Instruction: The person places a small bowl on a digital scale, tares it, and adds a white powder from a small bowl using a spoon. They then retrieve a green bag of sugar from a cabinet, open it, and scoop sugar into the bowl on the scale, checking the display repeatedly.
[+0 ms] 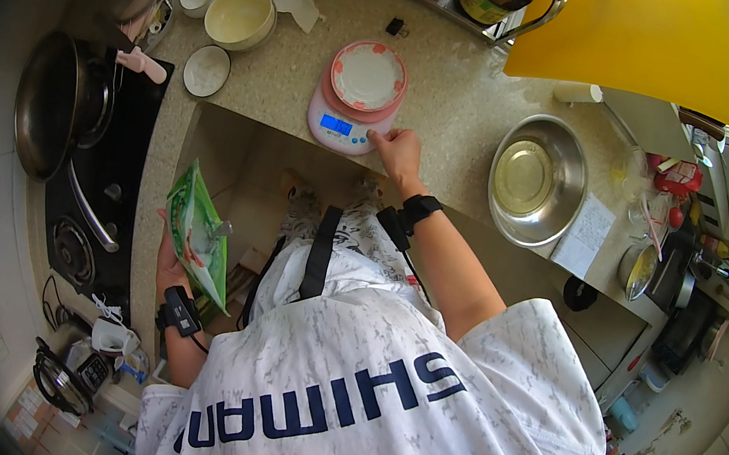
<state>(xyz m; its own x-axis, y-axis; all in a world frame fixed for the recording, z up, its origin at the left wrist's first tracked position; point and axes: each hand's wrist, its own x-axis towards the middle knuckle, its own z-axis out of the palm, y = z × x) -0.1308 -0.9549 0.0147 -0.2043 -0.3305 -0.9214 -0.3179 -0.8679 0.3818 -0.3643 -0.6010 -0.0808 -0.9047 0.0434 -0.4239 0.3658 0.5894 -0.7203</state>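
Note:
On the stone counter stands a pink kitchen scale (344, 135) with its blue display lit. A small white plate (369, 75) with a pink patterned rim rests on the weighing platform. My right hand (397, 155) reaches over the counter's front edge and touches the button area at the scale's right side with a fingertip; it holds nothing. Out to the left, below counter height, my left hand (168, 252) grips a green and white plastic pouch (198, 236) with a partly clear front. Most of the left fingers are hidden behind the pouch.
A steel basin (529, 237) holding a yellowish round vessel (523, 177) stands right of the scale, by a handwritten paper (585, 235). To the left are a cream bowl (240, 17), a small white dish (206, 71) and a frying pan (46, 106) over the black cooktop (132, 189).

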